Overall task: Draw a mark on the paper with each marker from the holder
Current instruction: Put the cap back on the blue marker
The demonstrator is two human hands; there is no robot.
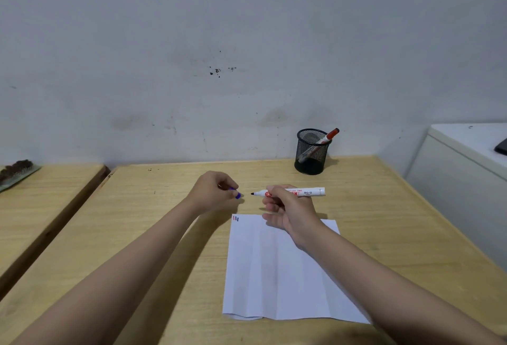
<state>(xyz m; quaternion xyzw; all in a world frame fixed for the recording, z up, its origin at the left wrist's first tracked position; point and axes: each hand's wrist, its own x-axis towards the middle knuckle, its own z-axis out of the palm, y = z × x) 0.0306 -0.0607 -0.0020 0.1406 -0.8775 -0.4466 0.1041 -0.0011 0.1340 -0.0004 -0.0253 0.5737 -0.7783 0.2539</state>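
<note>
Item: marker, uncapped, white barrel, dark tip pointing toward the left hand; pinched in the right hand, lower fingers loose.
Item: cap, blue-purple, pinched in the left hand's closed fingertips, just apart from the tip.
Item: paper, under and near side of the right hand; three short marks at its far left corner.
Item: holder, beyond the right hand, one red-capped marker inside.
Risk: misaligned capping likely inks fingers; unpinned paper may slide.
</note>
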